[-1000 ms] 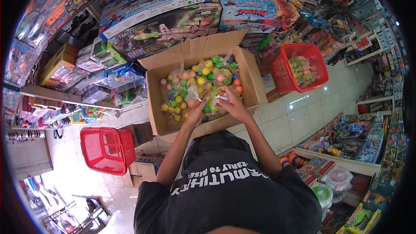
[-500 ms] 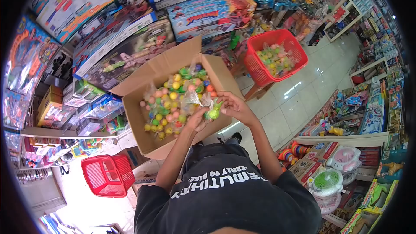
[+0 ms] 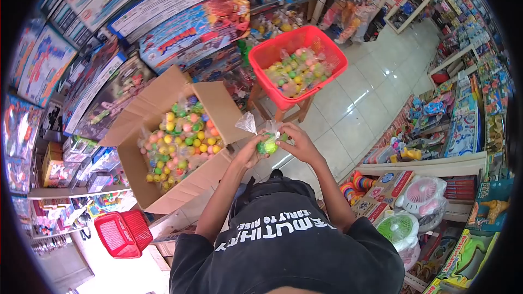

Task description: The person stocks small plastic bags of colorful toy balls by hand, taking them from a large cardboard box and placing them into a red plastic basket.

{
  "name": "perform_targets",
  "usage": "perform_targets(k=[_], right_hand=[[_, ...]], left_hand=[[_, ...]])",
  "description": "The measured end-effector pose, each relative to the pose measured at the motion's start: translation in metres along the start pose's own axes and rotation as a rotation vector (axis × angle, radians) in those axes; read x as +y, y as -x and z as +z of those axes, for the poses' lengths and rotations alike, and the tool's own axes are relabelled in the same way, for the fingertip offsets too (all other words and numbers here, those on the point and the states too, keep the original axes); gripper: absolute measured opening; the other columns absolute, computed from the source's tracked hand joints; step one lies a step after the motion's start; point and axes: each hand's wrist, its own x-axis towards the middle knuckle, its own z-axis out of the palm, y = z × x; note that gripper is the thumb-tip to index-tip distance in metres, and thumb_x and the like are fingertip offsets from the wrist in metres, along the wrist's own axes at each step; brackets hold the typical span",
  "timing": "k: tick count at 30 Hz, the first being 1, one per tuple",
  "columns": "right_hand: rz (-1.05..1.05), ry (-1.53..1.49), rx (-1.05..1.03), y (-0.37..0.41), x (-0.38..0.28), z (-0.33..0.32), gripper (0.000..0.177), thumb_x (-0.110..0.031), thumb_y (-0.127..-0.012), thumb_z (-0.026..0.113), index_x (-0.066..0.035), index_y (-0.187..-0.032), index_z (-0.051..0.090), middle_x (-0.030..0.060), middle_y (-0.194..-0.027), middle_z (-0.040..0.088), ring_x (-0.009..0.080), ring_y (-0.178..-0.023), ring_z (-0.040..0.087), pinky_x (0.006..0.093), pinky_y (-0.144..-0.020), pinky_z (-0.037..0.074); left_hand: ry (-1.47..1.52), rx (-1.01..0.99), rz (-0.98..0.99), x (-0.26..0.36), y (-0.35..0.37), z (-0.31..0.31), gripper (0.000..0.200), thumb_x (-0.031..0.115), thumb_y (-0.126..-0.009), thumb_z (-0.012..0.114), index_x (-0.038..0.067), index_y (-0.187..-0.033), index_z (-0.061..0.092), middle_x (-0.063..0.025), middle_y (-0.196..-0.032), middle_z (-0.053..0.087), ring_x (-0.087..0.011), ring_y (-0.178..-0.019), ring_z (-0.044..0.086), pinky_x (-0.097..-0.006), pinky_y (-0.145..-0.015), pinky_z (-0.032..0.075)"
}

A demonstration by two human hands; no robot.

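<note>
Between my two hands hangs a clear plastic bag of green balls (image 3: 269, 145), its loose top sticking up to the left. My left hand (image 3: 251, 152) grips the bag's left side with bent fingers. My right hand (image 3: 298, 142) pinches it from the right near the gathered top. Left of my hands, an open cardboard box (image 3: 177, 198) is filled with bagged small balls (image 3: 180, 144) in yellow, pink, green and orange. Beyond my hands stands a red plastic basket (image 3: 327, 79) with similar bagged balls (image 3: 297, 72) in it.
The red basket rests on a wooden stool (image 3: 299, 110). A second red basket (image 3: 122, 234) sits at lower left. Boxed toys (image 3: 196, 30) are stacked along the far side. Wrapped small fans (image 3: 400, 230) are on the shelf at right. Tiled floor (image 3: 340, 141) runs between.
My view has turned right, so the box now appears farther left and the filled basket closer. My hands, still on the bag, are now clear of the box's edge.
</note>
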Motion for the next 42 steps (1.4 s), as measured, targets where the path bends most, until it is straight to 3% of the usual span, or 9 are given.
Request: perform_targets(k=[6,14,21,26,31,36,37,40,42], right_hand=[[-0.046,0.209,0.159,0.030,0.025,-0.056,0.025,-0.014,-0.073,0.065,0.001,-0.091,0.054,0.0119,-0.096,0.053,0.0284,-0.091,0.051,0.0344,-0.079,0.041],[0.219,0.121,0.268,0.050,0.048,-0.098,0.027,-0.018,-0.076,0.066,0.003,-0.077,0.050,0.0114,-0.062,0.048,0.0223,-0.054,0.046,0.0326,-0.052,0.037],[0.314,-0.038,0.401,0.041,0.091,-0.120,0.024,-0.017,-0.078,0.065,0.003,-0.078,0.051,0.0069,-0.060,0.047,0.0123,-0.052,0.043,0.0280,-0.048,0.035],[0.300,-0.221,0.537,0.009,0.128,-0.156,0.016,-0.012,-0.080,0.061,0.001,-0.087,0.055,0.0009,-0.063,0.050,0.0060,-0.054,0.044,0.0234,-0.049,0.036],[0.263,-0.367,0.620,-0.057,0.141,-0.192,0.025,-0.009,-0.082,0.057,-0.001,-0.105,0.056,0.0000,-0.066,0.052,0.0051,-0.058,0.046,0.0212,-0.052,0.038],[0.251,-0.014,0.329,-0.112,0.182,-0.219,0.028,-0.007,-0.081,0.056,-0.002,-0.108,0.057,0.0094,-0.080,0.061,0.0110,-0.065,0.056,0.0249,-0.059,0.045],[0.190,-0.048,0.352,-0.123,0.193,-0.217,0.025,-0.006,-0.079,0.055,-0.004,-0.104,0.060,0.0135,-0.087,0.062,0.0192,-0.067,0.060,0.0285,-0.060,0.047],[0.027,0.072,0.256,-0.157,0.212,-0.221,0.023,-0.004,-0.078,0.054,-0.005,-0.100,0.061,0.0132,-0.089,0.062,0.0252,-0.071,0.061,0.0311,-0.063,0.048],[0.100,0.061,0.174,-0.176,0.223,-0.224,0.022,-0.003,-0.076,0.053,-0.006,-0.096,0.063,0.0137,-0.089,0.061,0.0305,-0.080,0.060,0.0355,-0.071,0.047]], left_hand=[[-0.115,-0.051,-0.032,-0.018,-0.045,0.046,0.033,0.027,-0.087,0.047,0.017,-0.119,0.044,-0.0006,-0.101,0.052,-0.0098,-0.086,0.053,-0.0238,-0.057,0.046],[-0.288,-0.088,-0.028,-0.009,-0.082,0.090,0.029,0.028,-0.090,0.045,0.018,-0.117,0.048,0.0010,-0.102,0.048,-0.0102,-0.092,0.051,-0.0278,-0.064,0.049],[-0.342,-0.069,0.054,0.013,-0.129,0.102,0.030,0.029,-0.091,0.043,0.017,-0.118,0.047,-0.0009,-0.109,0.046,-0.0124,-0.092,0.052,-0.0257,-0.066,0.048],[-0.324,-0.023,0.212,0.041,-0.175,0.110,0.031,0.026,-0.093,0.042,0.012,-0.119,0.044,-0.0036,-0.100,0.051,-0.0126,-0.086,0.056,-0.0242,-0.059,0.049],[-0.339,0.103,0.252,0.070,-0.217,0.100,0.035,0.025,-0.093,0.041,0.013,-0.126,0.039,-0.0037,-0.106,0.051,-0.0127,-0.087,0.056,-0.0245,-0.063,0.049],[-0.214,0.254,0.260,0.078,-0.247,0.074,0.035,0.021,-0.093,0.039,0.014,-0.128,0.038,-0.0056,-0.109,0.051,-0.0155,-0.089,0.056,-0.0298,-0.071,0.050],[-0.179,0.274,0.271,0.076,-0.254,0.066,0.035,0.019,-0.094,0.037,0.009,-0.127,0.039,-0.0075,-0.110,0.051,-0.0175,-0.092,0.055,-0.0312,-0.075,0.049],[-0.161,0.252,0.307,0.076,-0.271,0.043,0.034,0.018,-0.094,0.037,0.002,-0.123,0.043,-0.0093,-0.109,0.053,-0.0179,-0.094,0.055,-0.0311,-0.079,0.047],[-0.147,0.257,0.322,0.078,-0.279,0.032,0.033,0.018,-0.093,0.038,0.000,-0.121,0.045,-0.0095,-0.108,0.054,-0.0175,-0.096,0.054,-0.0305,-0.081,0.046]])
